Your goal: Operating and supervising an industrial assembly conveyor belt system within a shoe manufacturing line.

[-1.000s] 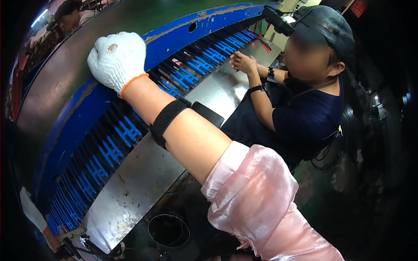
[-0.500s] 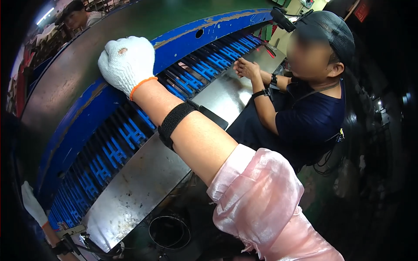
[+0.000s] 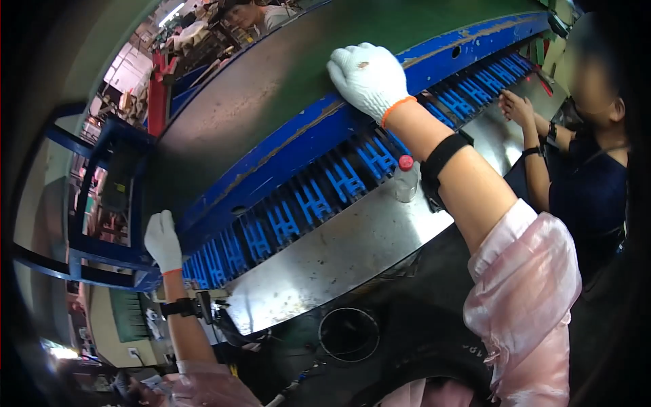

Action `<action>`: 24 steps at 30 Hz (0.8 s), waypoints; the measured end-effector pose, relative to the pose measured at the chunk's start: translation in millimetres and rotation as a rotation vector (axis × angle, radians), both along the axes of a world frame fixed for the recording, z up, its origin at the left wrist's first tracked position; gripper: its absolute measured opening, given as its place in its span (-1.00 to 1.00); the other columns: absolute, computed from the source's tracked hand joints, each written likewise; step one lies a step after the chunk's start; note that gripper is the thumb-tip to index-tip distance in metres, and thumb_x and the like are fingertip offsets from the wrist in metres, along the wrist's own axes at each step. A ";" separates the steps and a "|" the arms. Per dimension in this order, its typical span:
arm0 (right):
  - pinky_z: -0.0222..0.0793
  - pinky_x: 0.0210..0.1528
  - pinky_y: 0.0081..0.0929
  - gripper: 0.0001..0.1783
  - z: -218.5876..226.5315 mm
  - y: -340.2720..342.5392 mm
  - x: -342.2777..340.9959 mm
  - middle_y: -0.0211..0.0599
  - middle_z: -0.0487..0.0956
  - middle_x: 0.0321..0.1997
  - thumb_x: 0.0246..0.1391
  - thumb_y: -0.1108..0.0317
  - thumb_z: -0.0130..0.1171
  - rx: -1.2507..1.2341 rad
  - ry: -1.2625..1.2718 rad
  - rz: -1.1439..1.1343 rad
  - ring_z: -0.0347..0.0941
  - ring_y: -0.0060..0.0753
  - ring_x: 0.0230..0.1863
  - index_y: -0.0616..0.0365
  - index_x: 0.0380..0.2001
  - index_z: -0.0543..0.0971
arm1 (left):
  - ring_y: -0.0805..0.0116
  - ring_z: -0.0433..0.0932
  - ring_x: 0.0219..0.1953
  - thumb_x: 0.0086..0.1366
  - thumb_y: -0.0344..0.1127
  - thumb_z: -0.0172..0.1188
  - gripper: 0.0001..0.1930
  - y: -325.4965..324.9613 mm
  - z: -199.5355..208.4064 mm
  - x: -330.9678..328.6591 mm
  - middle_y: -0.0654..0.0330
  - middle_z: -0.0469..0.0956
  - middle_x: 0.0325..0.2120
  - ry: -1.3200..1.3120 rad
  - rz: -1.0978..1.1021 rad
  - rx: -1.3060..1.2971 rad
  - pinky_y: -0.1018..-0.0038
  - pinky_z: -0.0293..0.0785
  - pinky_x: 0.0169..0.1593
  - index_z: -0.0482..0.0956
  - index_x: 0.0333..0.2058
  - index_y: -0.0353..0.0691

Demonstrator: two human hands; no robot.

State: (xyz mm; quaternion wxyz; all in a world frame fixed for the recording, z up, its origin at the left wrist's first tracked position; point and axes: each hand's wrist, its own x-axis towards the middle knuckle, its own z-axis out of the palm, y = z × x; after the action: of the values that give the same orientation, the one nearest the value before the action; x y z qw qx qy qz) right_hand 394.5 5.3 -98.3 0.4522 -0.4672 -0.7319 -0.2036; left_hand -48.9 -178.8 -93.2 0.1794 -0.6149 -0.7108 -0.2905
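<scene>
My right hand point(image 3: 371, 80), in a white knit glove with an orange cuff, is a closed fist seen from the back. It rests on the blue rail point(image 3: 281, 152) at the edge of a wide green surface point(image 3: 224, 146). Its curled fingers hide whatever they may hold. At the rail's left end, my left hand point(image 3: 163, 243), gloved alike, has its fingers bent and pressed together; its grip is hidden. Blue forked bars point(image 3: 313, 202) stand in a row below the rail. A clear bottle with a red cap point(image 3: 406, 182) stands near my right forearm.
A metal shelf point(image 3: 319, 261) runs along the bars. Below it is a round dark bin point(image 3: 349, 334). At the right stands a co-worker point(image 3: 588, 169) with hands together over the shelf. A blue frame point(image 3: 102, 261) rises at the left; another person point(image 3: 254, 17) is beyond the surface.
The view has swung left, so the rail, both hands and the co-worker appear farther right. My left hand and the bottle now show fully. My right fist keeps its pose on the rail.
</scene>
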 end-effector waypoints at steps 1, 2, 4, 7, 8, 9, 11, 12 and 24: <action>0.43 -0.22 -0.18 -0.74 4.0 2.5 0.1 -0.21 0.63 -0.47 0.06 0.20 0.00 0.017 -0.047 0.015 0.55 -0.11 -0.33 0.02 -0.53 0.61 | 0.15 0.38 -0.56 0.37 -0.21 -0.02 -0.68 -0.8 13.1 6.5 0.00 0.39 -0.61 -0.033 0.066 -0.028 0.32 0.30 -0.41 0.45 -0.46 -0.36; 0.43 -0.20 -0.19 -0.74 12.2 -2.9 -11.1 -0.21 0.63 -0.44 0.07 0.19 0.00 -0.044 -0.070 0.026 0.55 -0.11 -0.31 0.03 -0.51 0.61 | 0.16 0.38 -0.56 0.36 -0.21 -0.02 -0.68 -11.0 25.4 -3.5 0.00 0.39 -0.61 0.028 0.060 -0.017 0.32 0.30 -0.42 0.46 -0.46 -0.36; 0.43 -0.15 -0.21 -0.73 23.8 -5.1 -23.7 -0.21 0.64 -0.35 0.10 0.15 -0.01 -0.193 -0.051 0.039 0.56 -0.11 -0.25 0.01 -0.43 0.61 | 0.16 0.39 -0.56 0.36 -0.20 -0.01 -0.67 -14.2 30.9 -12.8 -0.01 0.39 -0.62 0.087 0.024 0.023 0.31 0.30 -0.42 0.46 -0.46 -0.37; 0.44 -0.10 -0.20 -0.69 17.6 -6.1 -15.8 -0.27 0.65 -0.28 0.09 0.06 0.00 -0.333 0.042 0.056 0.56 -0.12 -0.18 -0.05 -0.35 0.65 | 0.09 0.39 -0.57 0.35 -0.18 -0.01 -0.66 -9.9 23.5 -10.3 -0.01 0.40 -0.62 0.055 0.052 0.029 0.30 0.29 -0.42 0.49 -0.46 -0.35; 0.44 -0.10 -0.20 -0.68 19.0 -9.9 -13.6 -0.25 0.65 -0.28 0.07 0.04 0.01 -0.396 0.049 0.060 0.56 -0.13 -0.18 -0.05 -0.35 0.66 | 0.06 0.41 -0.55 0.35 -0.18 -0.01 -0.66 -8.6 21.3 -9.1 -0.02 0.42 -0.61 0.073 0.068 0.027 0.28 0.30 -0.42 0.49 -0.47 -0.35; 0.45 -0.10 -0.21 -0.66 21.8 -12.6 -11.1 -0.23 0.65 -0.28 0.05 0.02 0.02 -0.458 0.056 0.064 0.57 -0.14 -0.17 -0.05 -0.35 0.66 | 0.03 0.43 -0.54 0.35 -0.17 -0.02 -0.66 -6.7 19.6 -7.1 -0.03 0.43 -0.61 0.088 0.086 0.025 0.26 0.30 -0.42 0.50 -0.47 -0.34; 0.45 -0.10 -0.20 -0.63 33.5 -17.8 -12.9 -0.22 0.65 -0.28 0.02 -0.03 0.02 -0.547 0.095 0.066 0.57 -0.12 -0.18 -0.05 -0.35 0.67 | 0.01 0.44 -0.53 0.35 -0.17 -0.02 -0.66 -6.9 20.2 -3.7 -0.05 0.44 -0.60 0.088 0.077 0.052 0.23 0.30 -0.42 0.50 -0.48 -0.33; 0.45 -0.10 -0.20 -0.62 38.9 -20.9 -15.1 -0.21 0.65 -0.28 0.02 -0.04 0.02 -0.554 0.108 0.072 0.57 -0.11 -0.18 -0.05 -0.35 0.67 | -0.01 0.45 -0.52 0.35 -0.17 -0.03 -0.65 -8.7 21.6 -3.5 -0.06 0.44 -0.60 0.088 0.083 0.067 0.20 0.31 -0.41 0.49 -0.49 -0.33; 0.46 -0.22 -0.16 -0.60 37.8 -23.5 -29.2 -0.16 0.63 -0.41 0.09 -0.01 -0.02 -0.488 0.141 -0.028 0.57 -0.06 -0.30 0.01 -0.46 0.65 | -0.12 0.44 -0.44 0.32 -0.23 0.00 -0.69 -15.2 19.1 -11.0 -0.09 0.43 -0.55 0.079 0.064 0.098 0.10 0.32 -0.35 0.44 -0.54 -0.31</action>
State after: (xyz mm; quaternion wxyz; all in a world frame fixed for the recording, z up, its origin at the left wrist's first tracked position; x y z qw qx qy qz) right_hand 365.3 -18.2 -60.4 0.3732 -0.5855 -0.7196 0.0058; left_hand -59.9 -194.0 -74.0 0.2463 -0.5934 -0.7073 -0.2948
